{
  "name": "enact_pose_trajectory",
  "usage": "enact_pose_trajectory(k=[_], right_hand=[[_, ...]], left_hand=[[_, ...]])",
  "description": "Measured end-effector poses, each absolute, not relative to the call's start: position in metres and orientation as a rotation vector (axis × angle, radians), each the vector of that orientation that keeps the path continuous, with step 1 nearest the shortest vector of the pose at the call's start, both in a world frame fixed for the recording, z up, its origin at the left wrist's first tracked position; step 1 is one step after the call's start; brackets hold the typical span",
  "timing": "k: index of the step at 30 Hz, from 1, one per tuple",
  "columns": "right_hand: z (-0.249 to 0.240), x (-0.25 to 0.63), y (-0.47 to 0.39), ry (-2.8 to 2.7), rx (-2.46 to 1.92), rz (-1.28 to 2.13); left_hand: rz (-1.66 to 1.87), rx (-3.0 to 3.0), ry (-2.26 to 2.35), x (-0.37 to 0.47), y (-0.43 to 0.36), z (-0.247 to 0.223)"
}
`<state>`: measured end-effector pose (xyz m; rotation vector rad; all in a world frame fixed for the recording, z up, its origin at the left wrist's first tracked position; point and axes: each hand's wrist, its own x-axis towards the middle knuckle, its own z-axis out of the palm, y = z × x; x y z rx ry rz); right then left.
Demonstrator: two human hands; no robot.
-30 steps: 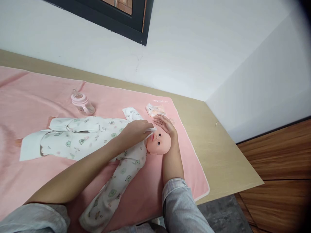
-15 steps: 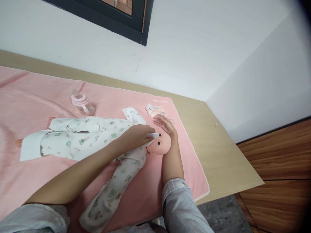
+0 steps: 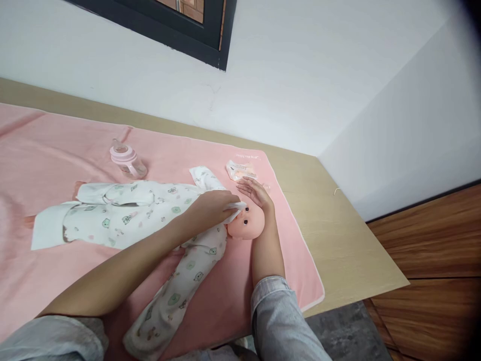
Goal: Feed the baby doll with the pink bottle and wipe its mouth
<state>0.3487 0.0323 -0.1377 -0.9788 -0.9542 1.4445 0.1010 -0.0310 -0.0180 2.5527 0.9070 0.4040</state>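
Observation:
A baby doll [image 3: 248, 225] lies on its back, its head toward the right, dressed in a white printed suit [image 3: 143, 215]. My left hand [image 3: 216, 206] pinches a white tissue or wipe [image 3: 235, 209] against the lower part of the doll's face, by the mouth. Behind the top of the doll's head, my right hand [image 3: 255, 191] rests with fingers stretched out, the wrist and forearm alongside the head. Just beyond those fingertips lies a small clear and white plastic packet [image 3: 240, 170].
A pink baby bottle [image 3: 128, 160] lies tilted beyond the doll's legs. Under everything is a pink blanket [image 3: 285, 260] on a wooden tabletop [image 3: 338, 240]. A white wall [image 3: 278, 90] runs behind it, and a small white hook-shaped thing [image 3: 337, 191] is near the right edge.
My left hand has drawn slightly left with the wipe, from near the doll's eye down toward its mouth. My right hand and the doll have stayed in place.

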Motion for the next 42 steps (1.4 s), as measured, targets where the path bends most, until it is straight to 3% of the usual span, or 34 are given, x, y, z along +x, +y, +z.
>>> enact_pose_trajectory(k=[42], right_hand=[[-0.143,0.351,0.036,-0.942,-0.961,1.453]], left_hand=[[0.317,2.652,0.871,0.091,-0.020,-0.023]])
